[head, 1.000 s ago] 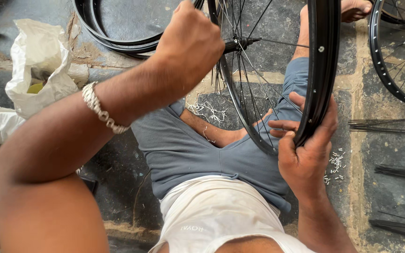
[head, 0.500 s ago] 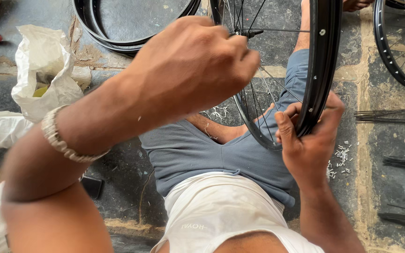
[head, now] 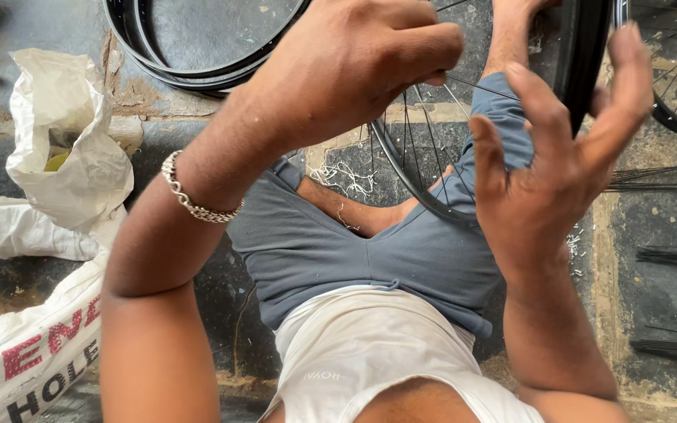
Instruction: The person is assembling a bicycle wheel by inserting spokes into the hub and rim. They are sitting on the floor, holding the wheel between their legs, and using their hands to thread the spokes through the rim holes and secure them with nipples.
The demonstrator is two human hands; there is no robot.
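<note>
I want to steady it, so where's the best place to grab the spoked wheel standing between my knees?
Probably the black rim of the spoked wheel, taken from the right, where your right hand is open beside it. The wheel stands upright, so fingers can wrap its edge; the thin spokes look a poorer hold.

R hand [head: 558, 164] no longer grips the black wheel rim [head: 581, 63]: a sec ago its fingers pinched the rim's near edge, now they're spread open w/ fingertips up, palm just beside the rim, maybe brushing it. L hand [head: 354, 70] has moved from the far hub area toward the middle & nearer the camera, closed in a loose fist over the spokes [head: 425, 149], hiding the hub. Bracelet [head: 193, 200] on the L wrist has slid nearer along w/ the forearm.
</note>
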